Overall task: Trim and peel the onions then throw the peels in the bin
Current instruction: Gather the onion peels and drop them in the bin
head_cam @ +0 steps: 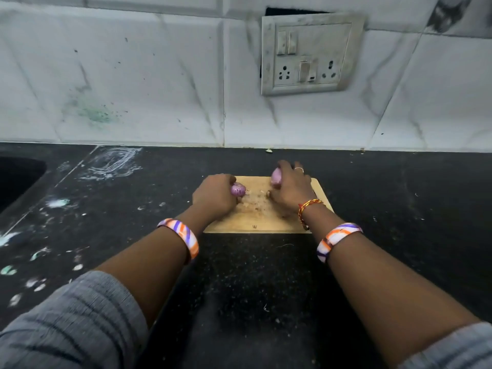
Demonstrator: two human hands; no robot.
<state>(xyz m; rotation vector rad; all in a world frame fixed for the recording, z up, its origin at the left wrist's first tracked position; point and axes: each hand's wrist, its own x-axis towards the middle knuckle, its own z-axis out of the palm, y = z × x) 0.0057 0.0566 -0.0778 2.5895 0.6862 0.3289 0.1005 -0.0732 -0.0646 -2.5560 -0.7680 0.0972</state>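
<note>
While both my hands are over the wooden cutting board, each one grasps a purple onion. My left hand is curled round a small onion at the board's left edge; the onion pokes out on the thumb side, its glossy purple skin facing the board's middle. My right hand grips a second onion near the board's far edge; only its pale purple left side shows, the rest hidden under my fingers. The two onions are near each other but apart, with bare board between them.

Small pale scraps lie scattered on the board between and just in front of my hands; too small and blurred to say whether they are peel or trimmings.

The board lies flat on the black desk, its long side parallel to the wall. The desk carries white smears and flecks on its left part. A dark sink basin is cut into the desk at far left.

Behind the desk stands a white marbled tile wall, with a grimy switch and socket plate up and to the right of the board. Each wrist wears a striped bangle; the right wrist also has a red and yellow thread. Grey sleeves are pushed up on both arms.
</note>
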